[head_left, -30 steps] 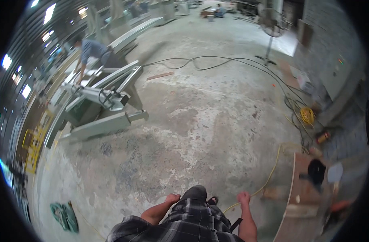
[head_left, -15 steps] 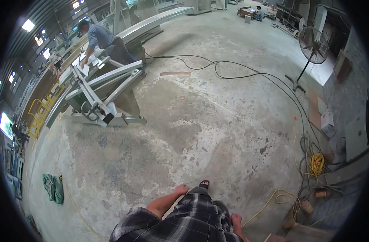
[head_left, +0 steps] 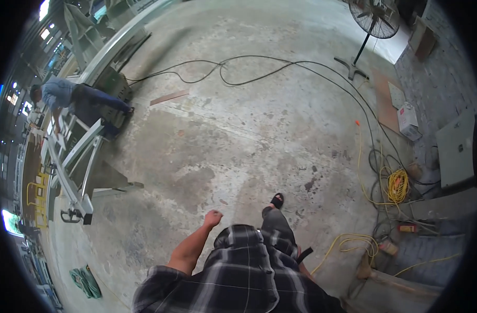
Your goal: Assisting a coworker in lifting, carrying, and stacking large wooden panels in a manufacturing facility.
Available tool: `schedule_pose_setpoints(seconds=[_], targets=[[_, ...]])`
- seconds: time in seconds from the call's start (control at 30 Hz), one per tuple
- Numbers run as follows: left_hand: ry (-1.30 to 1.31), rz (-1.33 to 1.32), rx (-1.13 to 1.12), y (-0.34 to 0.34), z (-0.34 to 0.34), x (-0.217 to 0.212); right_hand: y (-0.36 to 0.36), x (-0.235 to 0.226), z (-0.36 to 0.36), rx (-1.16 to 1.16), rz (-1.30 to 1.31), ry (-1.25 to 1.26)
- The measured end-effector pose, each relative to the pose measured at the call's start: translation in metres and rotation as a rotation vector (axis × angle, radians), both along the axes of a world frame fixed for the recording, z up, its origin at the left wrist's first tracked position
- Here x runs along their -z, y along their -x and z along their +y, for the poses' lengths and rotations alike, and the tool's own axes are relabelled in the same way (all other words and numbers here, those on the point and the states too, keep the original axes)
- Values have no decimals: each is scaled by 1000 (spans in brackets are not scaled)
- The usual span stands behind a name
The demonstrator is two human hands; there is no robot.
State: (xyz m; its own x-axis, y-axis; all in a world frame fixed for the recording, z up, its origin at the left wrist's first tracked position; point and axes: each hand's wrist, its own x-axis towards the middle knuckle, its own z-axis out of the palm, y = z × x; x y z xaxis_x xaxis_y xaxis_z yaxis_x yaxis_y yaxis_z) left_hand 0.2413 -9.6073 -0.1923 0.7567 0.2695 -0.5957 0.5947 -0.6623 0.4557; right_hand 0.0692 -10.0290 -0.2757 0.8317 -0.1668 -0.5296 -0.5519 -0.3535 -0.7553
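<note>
My left hand [head_left: 213,218] is held out ahead of my body over the concrete floor [head_left: 238,151], its fingers curled in with nothing visible in them. On my other side, the right forearm [head_left: 304,270] shows only in part beside my plaid shirt [head_left: 233,276]. A short dark strip [head_left: 304,255] sticks out near where my right hand is; whether the hand holds it I cannot make out, as the fingers are mostly hidden. One foot in a black sandal [head_left: 277,200] is stepped forward.
A co-worker [head_left: 61,96] bends over metal frames [head_left: 74,172] on the left. Black cables [head_left: 238,56] cross the floor ahead. Right are a standing fan [head_left: 374,21], a white box [head_left: 408,121], a coiled yellow cord [head_left: 397,186] and a grey cabinet [head_left: 457,148]. Green cloth [head_left: 85,282] lies lower left.
My view has moved forward and turned right; the frames and co-worker shift left. My left hand has swung forward, a foot has stepped ahead, and the dark strip now shows by my right side.
</note>
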Motion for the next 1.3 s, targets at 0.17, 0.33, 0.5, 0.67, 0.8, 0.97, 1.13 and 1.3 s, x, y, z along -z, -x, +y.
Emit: schedule_pose_setpoints(seconds=[0.17,0.33,0.5,0.67,0.8,0.97,1.13,1.3], targets=[[9,274,-68,-37,-44,-7,-226,-47,-94,136,343,-15],[-58,166,233,-113,-102,12,-454,-101,-162,245,10,-224],[-23,234,54,-267,-159,49,-616,-76,-188,316,-155,-591],[65,144,-66,-486,-180,34,-699,-68,-211,280,193,-371],[79,-206,-293,-662,-195,-11,-764,-110,-220,412,239,-264],[195,-264,-452,-830,-229,-31,-885,-104,-254,251,309,-245],[35,-191,-396,-900,-281,-2,-1034,-50,-325,89,347,-120],[33,300,-280,-926,-348,14,-1205,-22,-399,-29,102,-312]])
